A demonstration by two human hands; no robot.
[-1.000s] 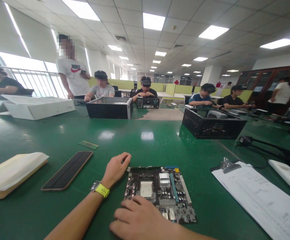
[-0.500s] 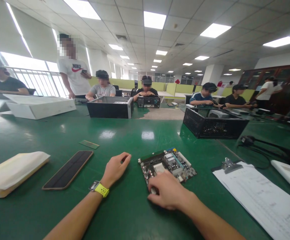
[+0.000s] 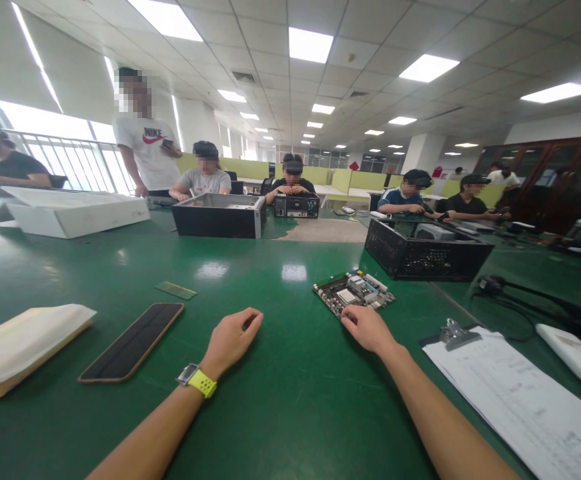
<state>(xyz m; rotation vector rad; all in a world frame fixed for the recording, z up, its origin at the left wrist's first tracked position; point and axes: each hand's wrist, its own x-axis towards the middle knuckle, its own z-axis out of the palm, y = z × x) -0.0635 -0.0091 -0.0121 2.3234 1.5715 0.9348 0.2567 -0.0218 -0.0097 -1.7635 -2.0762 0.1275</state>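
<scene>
A motherboard (image 3: 347, 295) lies on the green table, right of centre, with a pale square socket and several slots on its upper face. My right hand (image 3: 367, 327) has its fingers and thumb closed at the board's near edge, covering that part of it. My left hand (image 3: 233, 337), with a yellow-strapped watch (image 3: 201, 381) on the wrist, rests over the table. Its fingers are curled towards the thumb and nothing shows in them. Left of it lie a thin green memory module (image 3: 176, 290) and a dark smartphone (image 3: 133, 342) with a brown rim.
A black computer case (image 3: 425, 253) stands beyond the board to the right. A clipboard (image 3: 463, 337) with papers, a white device (image 3: 573, 353) and black cables lie at right. At left are a paper packet (image 3: 25, 347) and a white box (image 3: 77, 213). Several people sit across the table.
The motherboard has slid away from me and to the right, with my right hand at its near edge. My left hand has barely moved.
</scene>
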